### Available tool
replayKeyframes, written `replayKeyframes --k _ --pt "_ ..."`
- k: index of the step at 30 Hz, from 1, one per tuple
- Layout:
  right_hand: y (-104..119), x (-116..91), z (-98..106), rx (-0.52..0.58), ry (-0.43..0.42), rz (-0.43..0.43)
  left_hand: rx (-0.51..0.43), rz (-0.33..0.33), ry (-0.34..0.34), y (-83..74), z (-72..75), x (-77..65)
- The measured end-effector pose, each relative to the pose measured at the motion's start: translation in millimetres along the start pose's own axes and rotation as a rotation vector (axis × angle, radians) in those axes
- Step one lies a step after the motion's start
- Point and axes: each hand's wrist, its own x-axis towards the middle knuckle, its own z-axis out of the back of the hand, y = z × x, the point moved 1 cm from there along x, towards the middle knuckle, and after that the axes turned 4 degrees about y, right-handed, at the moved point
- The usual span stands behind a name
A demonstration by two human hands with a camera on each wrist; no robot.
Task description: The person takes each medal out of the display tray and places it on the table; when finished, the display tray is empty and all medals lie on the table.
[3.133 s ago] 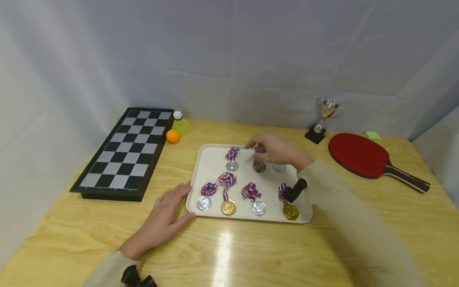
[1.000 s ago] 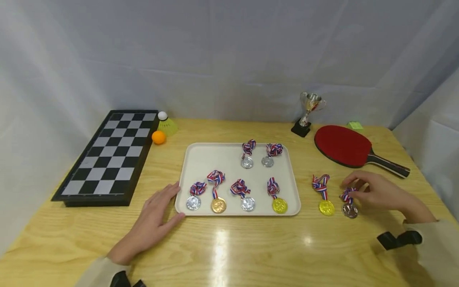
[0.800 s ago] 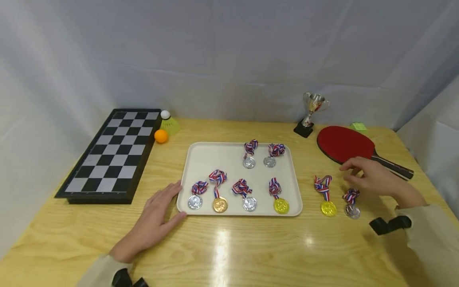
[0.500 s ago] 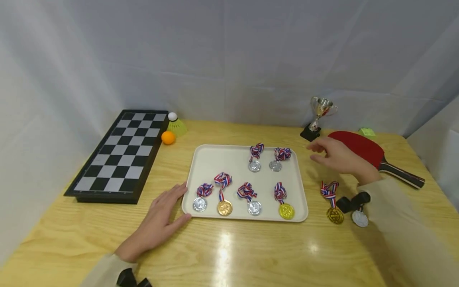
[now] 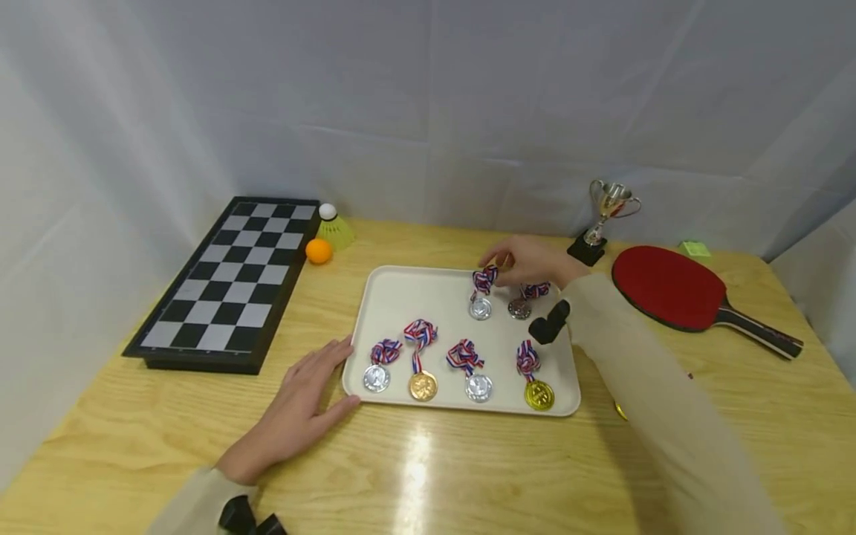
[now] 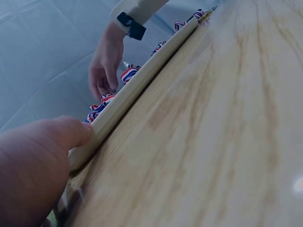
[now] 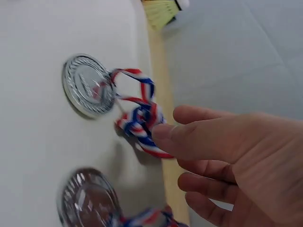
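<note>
My right hand (image 5: 535, 260) is over the back right of the cream tray (image 5: 408, 276). Its thumb and fingers are spread apart around the striped ribbon (image 7: 142, 124) of a silver medal (image 5: 480, 308); no firm grip shows. Beside that lies another medal (image 5: 519, 309) in the hand's shadow, its ribbon partly behind the hand. Along the front of the tray lie a silver medal (image 5: 377, 378), a gold medal (image 5: 423, 386), another silver medal (image 5: 478, 388) and another gold medal (image 5: 539, 395). With straight fingers, my left hand (image 5: 294, 412) rests against the tray's left edge.
A folding chessboard (image 5: 234, 275), an orange ball (image 5: 319, 251) and a yellow shuttlecock (image 5: 336, 229) are at the left. Further right stand a trophy cup (image 5: 605, 215) and a red table tennis bat (image 5: 669, 290). My right sleeve mostly hides a gold medal (image 5: 621, 411) on the table.
The leftmost silver medal of the back row has gone from the tray to the table at right, where my right hand let it go. That hand has come back over the tray; my left stays.
</note>
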Motion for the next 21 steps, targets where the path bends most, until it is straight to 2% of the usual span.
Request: replayKeyframes --k 6,13,17,21 --pt "9 20 -11 -0.051 0.015 0.052 0.004 -0.007 -0.006 1.1 0.3 -0.2" --pt "13 24 -10 -0.077 -0.033 0.083 0.009 -0.007 0.002 1.2 3.5 1.9" --pt "19 18 -4 -0.091 -0.062 0.084 0.013 -0.002 -0.002 1.6 4.0 1.2" --pt "25 0 1 -0.084 -0.049 0.063 0.006 0.000 0.009 2.2 1.5 -0.3"
